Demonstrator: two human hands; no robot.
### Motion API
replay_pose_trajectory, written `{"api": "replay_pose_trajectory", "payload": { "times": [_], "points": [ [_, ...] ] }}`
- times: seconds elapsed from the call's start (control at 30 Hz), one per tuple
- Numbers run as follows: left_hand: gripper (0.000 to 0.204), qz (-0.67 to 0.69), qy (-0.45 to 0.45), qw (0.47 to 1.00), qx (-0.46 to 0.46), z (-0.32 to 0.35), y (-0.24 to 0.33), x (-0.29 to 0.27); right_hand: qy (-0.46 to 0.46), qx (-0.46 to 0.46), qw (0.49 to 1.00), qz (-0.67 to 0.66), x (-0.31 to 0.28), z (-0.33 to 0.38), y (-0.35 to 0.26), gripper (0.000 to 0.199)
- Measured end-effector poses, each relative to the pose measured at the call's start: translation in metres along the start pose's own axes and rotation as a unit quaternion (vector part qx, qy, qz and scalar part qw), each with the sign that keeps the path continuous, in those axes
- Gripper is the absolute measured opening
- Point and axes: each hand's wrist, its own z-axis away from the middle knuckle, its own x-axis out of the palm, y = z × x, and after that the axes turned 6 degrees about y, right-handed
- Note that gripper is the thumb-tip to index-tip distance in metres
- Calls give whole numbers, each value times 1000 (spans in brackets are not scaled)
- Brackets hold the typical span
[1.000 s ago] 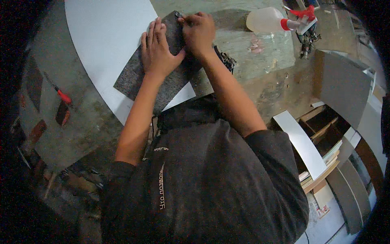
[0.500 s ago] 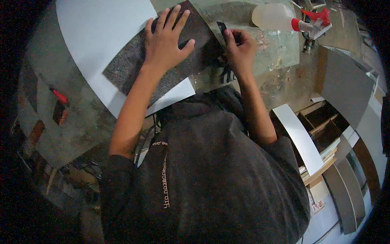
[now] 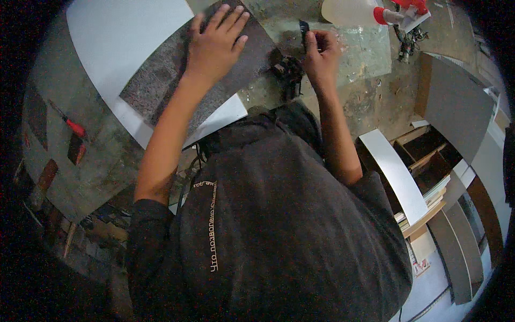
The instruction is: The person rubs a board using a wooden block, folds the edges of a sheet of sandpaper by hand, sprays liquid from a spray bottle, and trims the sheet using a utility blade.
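My left hand (image 3: 214, 51) lies flat with fingers spread on a dark grey mottled sheet (image 3: 155, 86). The sheet rests at an angle over a white panel (image 3: 123, 43), which shows beyond its left side and at its near corner. To the right of the sheet, my right hand (image 3: 322, 61) pinches a small, thin, dark flat strip (image 3: 304, 31) between thumb and fingers, its upper end sticking up. A gap separates the strip from the sheet. Between the sheet's right corner and my right wrist sits a black mechanical object (image 3: 289, 72), partly hidden and unclear in kind.
A spray bottle (image 3: 351, 12) with a red and white head lies at the far right, near a dark tangled object (image 3: 410, 45). At left are a red-handled tool (image 3: 75, 127) and a dark piece with a red end (image 3: 76, 149). Panels and a wooden shelf unit (image 3: 429, 155) stand at right.
My right hand has turned the strip more upright and farther from the sheet's edge, uncovering more of the black object. My left hand stays on the sheet. The whole view has shifted slightly.
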Motion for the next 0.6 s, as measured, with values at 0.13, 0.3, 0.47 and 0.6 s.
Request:
{"api": "replay_pose_trajectory", "payload": {
  "times": [0.13, 0.3, 0.47, 0.6],
  "points": [
    [64, -40, -18, 999, 11, -1, 19, 4, 21, 47, 999, -11, -19, -1, 11, 19],
    [79, 101, -74, 991, -48, -7, 22, -16, 16, 51, 998, -33, -27, 7, 10, 19],
    [77, 121, -75, 988, -53, -10, 21, -14, 7, 19, 1000, -12, -27, 10, 18, 20],
    [76, 93, -27, 994, -45, -2, 23, -3, -2, 55, 998, -36, -21, 13, 13, 21]
  ]
}}
